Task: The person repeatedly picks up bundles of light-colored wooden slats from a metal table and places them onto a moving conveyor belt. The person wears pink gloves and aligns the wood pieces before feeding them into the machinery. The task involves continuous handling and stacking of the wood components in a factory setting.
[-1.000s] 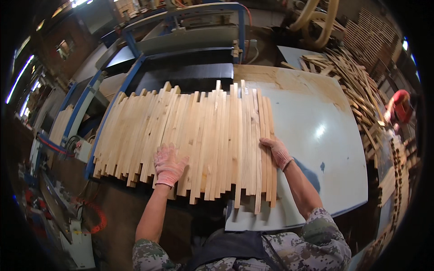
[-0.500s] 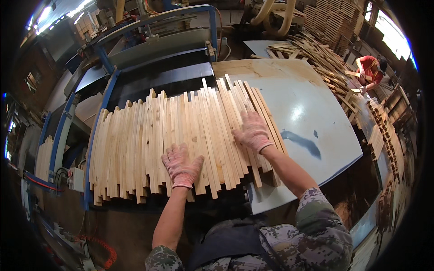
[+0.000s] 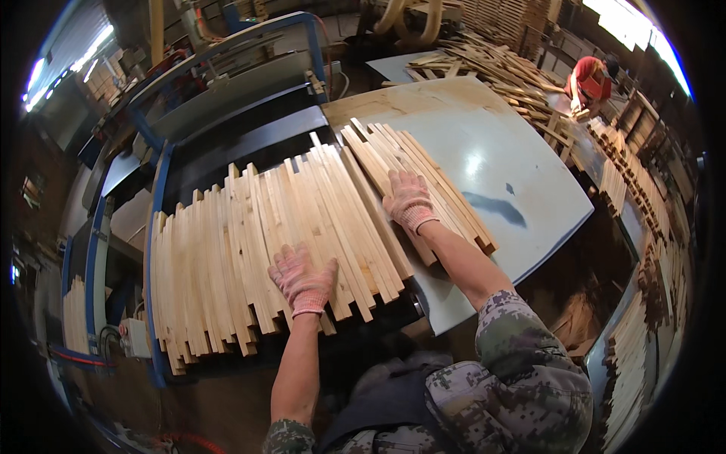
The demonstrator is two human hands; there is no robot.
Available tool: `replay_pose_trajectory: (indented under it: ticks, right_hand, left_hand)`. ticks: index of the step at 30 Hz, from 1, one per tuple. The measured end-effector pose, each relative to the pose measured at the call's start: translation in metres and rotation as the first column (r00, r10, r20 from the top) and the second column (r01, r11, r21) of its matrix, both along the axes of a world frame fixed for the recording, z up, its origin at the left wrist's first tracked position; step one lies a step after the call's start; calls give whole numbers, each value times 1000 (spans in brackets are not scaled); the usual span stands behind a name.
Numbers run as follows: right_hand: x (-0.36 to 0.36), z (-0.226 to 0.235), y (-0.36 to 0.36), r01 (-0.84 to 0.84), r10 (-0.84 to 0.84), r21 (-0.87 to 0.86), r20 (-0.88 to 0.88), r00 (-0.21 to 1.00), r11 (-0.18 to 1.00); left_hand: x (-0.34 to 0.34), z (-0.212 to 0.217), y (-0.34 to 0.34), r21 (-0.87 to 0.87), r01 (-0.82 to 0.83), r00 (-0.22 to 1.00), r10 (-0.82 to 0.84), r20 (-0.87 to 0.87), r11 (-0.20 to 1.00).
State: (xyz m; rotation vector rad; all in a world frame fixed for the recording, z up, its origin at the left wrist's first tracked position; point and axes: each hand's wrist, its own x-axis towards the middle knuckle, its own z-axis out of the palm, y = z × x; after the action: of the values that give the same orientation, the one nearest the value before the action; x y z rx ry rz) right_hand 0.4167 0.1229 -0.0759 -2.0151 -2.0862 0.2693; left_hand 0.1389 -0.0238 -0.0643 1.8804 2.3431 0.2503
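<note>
Many pale wooden strips (image 3: 219, 265) lie side by side in a wide row, their ends uneven, across a dark machine bed. My left hand (image 3: 303, 279), in a pinkish work glove, rests flat on the near part of this row with its fingers spread. Further right, my right hand (image 3: 409, 200) in a matching glove lies flat on a smaller group of wooden strips (image 3: 446, 198). A narrow gap shows between that group and the main row. The smaller group lies partly over a smooth light metal table (image 3: 484, 144).
A blue machine frame (image 3: 219, 57) spans the far side of the bed. Loose wooden strips (image 3: 499, 72) are heaped at the back right, where a person in red (image 3: 588, 82) bends over wood. More strips (image 3: 624, 386) lie stacked along the right. A grey box (image 3: 136, 337) stands at the left.
A gap has opened between the right-hand group of strips and the main row, with my right hand on that group. My left hand stays flat on the row. The view has shifted.
</note>
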Motion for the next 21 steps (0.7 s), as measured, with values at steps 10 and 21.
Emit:
replay_pose_trajectory:
  ticks: [10, 21]
  right_hand:
    - [36, -38, 8, 2, 18, 383, -49, 999, 924]
    - [-45, 38, -45, -193, 66, -306, -380, 923, 932]
  left_hand:
    - [-46, -29, 4, 141, 47, 869, -110, 483, 989]
    - [-161, -8, -67, 347, -338, 605, -80, 792, 875]
